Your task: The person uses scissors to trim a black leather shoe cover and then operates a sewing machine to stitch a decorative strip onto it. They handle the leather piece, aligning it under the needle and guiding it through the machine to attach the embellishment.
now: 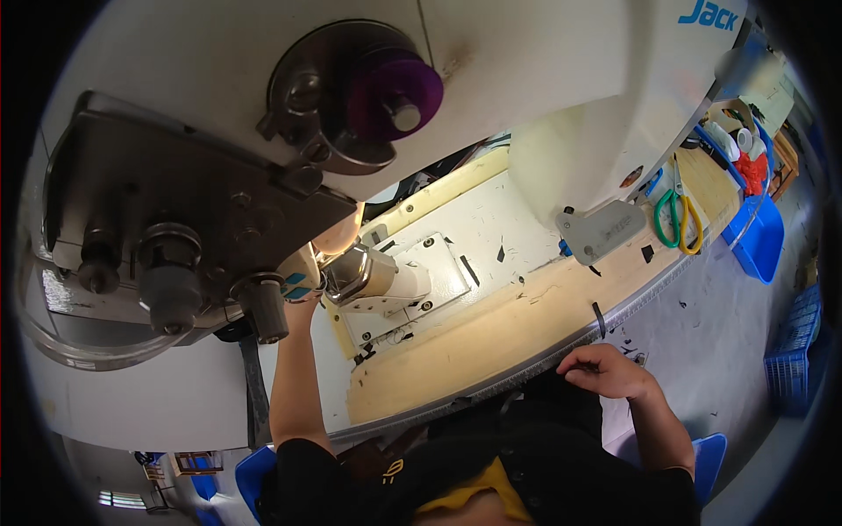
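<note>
A white industrial sewing machine (553, 61) with a purple bobbin disc (392, 94) on its arm fills the upper part of the head view. My left hand (303, 309) reaches up beside the machine's metal cylinder bed (361, 272); the machine head covers its fingers. Past the front edge of the wooden tabletop (491, 337), my right hand (607, 370) hovers near my lap, fingers curled in toward the thumb. Whether anything lies between them is too small to make out. Close to that hand, a black fabric strip (599, 319) lies across the table edge.
Scissors with green and yellow handles (678, 219) lie at the right end of the table. Beyond them are a blue bin (757, 239) and a blue crate (794, 351). A grey cover plate (601, 231) juts from the machine's base. Dark scraps (501, 254) litter the white bed.
</note>
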A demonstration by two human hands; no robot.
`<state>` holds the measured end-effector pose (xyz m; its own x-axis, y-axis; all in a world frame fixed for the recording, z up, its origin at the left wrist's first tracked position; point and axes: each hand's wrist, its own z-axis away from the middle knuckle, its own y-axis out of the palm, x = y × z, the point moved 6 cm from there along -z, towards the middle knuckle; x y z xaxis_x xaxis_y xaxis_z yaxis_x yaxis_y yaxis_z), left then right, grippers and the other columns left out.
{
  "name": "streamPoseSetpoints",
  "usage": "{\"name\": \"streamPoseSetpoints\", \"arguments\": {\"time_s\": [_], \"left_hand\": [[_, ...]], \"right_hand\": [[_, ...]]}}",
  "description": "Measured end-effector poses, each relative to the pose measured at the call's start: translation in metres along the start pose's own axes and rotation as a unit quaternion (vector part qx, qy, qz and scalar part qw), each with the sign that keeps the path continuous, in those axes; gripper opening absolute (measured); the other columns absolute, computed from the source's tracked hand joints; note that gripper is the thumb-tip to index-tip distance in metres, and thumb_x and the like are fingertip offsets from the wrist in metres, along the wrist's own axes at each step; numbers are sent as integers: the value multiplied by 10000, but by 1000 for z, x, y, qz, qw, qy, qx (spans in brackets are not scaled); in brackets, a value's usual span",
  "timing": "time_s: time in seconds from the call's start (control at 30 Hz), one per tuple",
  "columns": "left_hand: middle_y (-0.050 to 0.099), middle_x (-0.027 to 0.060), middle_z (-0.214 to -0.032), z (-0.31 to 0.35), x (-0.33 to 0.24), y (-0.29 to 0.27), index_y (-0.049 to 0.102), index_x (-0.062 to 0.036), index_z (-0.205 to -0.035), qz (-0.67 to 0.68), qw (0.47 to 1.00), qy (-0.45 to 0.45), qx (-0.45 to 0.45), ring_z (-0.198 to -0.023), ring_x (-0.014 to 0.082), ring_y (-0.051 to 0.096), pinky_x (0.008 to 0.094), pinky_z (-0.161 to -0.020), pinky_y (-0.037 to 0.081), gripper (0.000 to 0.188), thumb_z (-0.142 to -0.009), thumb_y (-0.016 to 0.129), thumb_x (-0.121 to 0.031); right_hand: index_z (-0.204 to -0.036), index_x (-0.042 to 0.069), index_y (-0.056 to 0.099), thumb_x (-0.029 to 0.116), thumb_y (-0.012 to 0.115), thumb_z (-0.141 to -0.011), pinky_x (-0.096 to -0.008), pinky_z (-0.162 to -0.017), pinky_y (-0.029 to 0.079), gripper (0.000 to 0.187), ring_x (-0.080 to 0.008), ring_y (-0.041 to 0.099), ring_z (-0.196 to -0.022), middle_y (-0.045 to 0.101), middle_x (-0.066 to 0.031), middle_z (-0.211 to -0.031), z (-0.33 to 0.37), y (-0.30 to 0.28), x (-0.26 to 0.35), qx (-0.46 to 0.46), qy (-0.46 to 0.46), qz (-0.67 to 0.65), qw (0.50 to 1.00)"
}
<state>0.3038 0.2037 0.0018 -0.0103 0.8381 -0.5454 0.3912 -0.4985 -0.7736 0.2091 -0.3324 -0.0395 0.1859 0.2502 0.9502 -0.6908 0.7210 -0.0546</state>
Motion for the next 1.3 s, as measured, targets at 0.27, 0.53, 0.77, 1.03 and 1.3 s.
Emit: {"name": "streamPoseSetpoints", "arguments": {"time_s": [0.27, 0.53, 0.77, 1.03, 1.3], "left_hand": [[636, 15, -859, -75, -63, 6, 631, -13, -999, -81, 994, 31, -66, -747, 107, 578, 239, -683, 469, 148, -852, 614, -25], [649, 32, -848, -9, -153, -115, 651, -12, -937, -56, 958, 181, -216, -799, 122, 598, 239, -717, 479, 105, -843, 608, 9], [653, 46, -832, 83, -193, -181, 605, -12, -928, 203, 977, -68, -20, -800, 90, 612, 230, -741, 492, 152, -804, 690, -28], [637, 46, -940, 119, -234, -154, 575, -11, -998, 384, 912, 18, 140, -877, 75, 583, 191, -747, 444, 171, -887, 637, -126], [628, 102, -1106, 149, -236, -98, 597, 31, -1114, 376, 920, 68, 80, -1030, 179, 587, 312, -891, 452, 381, -823, 729, -176]], "right_hand": [[-1065, -26, 604, 31, 634, -869, -255, -818, 500, 207, -116, 619, -892, 656, -72, -943, -6, 8, 17, -86, -23, -4, 996], [-1034, -8, 629, -3, 641, -841, -222, -726, 482, 194, -79, 579, -783, 628, -46, -865, -24, 12, 52, -107, -64, 110, 986], [-1076, 30, 592, 48, 720, -769, -250, -597, 462, 333, -149, 549, -673, 584, -87, -932, -62, 93, 172, -66, -375, 222, 897], [-1056, 39, 610, 213, 790, -681, -354, -596, 513, 451, -278, 629, -750, 562, -163, -1136, -44, 180, 270, -92, -672, 257, 688], [-869, 2, 647, 28, 729, -725, -290, -572, 492, 168, -203, 636, -645, 624, -101, -760, -75, 145, 254, -38, -409, 227, 883]]}}
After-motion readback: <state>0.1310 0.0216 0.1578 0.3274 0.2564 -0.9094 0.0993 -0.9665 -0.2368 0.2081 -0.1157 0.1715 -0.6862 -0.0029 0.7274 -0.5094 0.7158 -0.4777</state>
